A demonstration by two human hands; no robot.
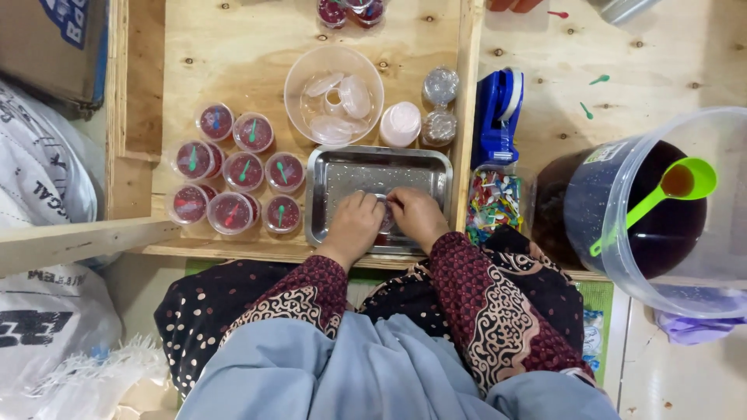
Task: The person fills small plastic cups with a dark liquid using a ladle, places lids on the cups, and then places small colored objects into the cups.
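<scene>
Overhead view of cup sealing in progress. Left hand [354,225] and right hand [416,215] meet over a small clear cup [387,214] in the steel tray [334,167], fingers closed on its lid (contents largely hidden). Done, by appearance: nine filled red cups [243,171], lidded, each with a small spoon, grouped left of the tray on the plywood tabletop [233,47]. Left: spare lids in the clear bowl [296,101] and dark liquid in the bucket [677,272].
</scene>
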